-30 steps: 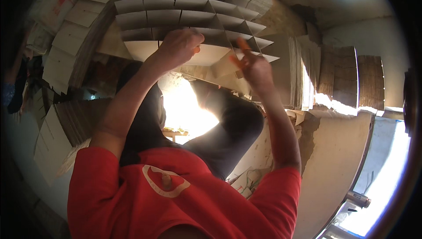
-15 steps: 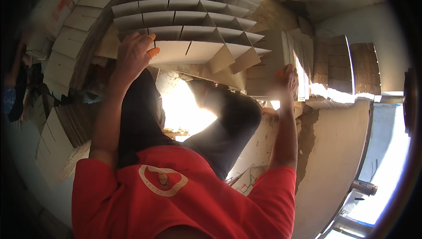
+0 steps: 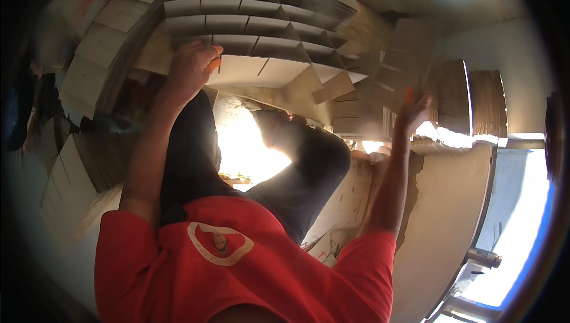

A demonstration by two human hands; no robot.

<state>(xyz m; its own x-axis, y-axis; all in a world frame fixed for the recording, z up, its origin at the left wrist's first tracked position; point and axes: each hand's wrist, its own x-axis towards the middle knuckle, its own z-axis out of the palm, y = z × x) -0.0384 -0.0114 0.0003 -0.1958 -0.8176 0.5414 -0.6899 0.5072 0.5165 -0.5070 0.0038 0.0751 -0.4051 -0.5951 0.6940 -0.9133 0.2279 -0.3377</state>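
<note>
I see the slotted cardboard divider [image 3: 261,56] ahead of my knees, with the left hand [image 3: 190,65] on its left edge. To its right, the right hand [image 3: 412,112] touches a stack of flat sheets [image 3: 380,94].

Left hand [image 3: 193,67] at near-left corner of slotted cardboard divider [image 3: 255,44], fingers on its edge. Stacked cardboard sheets [image 3: 89,44] crowd left side. Right hand [image 3: 412,112] against loose blurred sheet [image 3: 386,85]; flat stack [image 3: 356,124] just below. Open gap between hands, above raised knee [image 3: 314,157].
</note>
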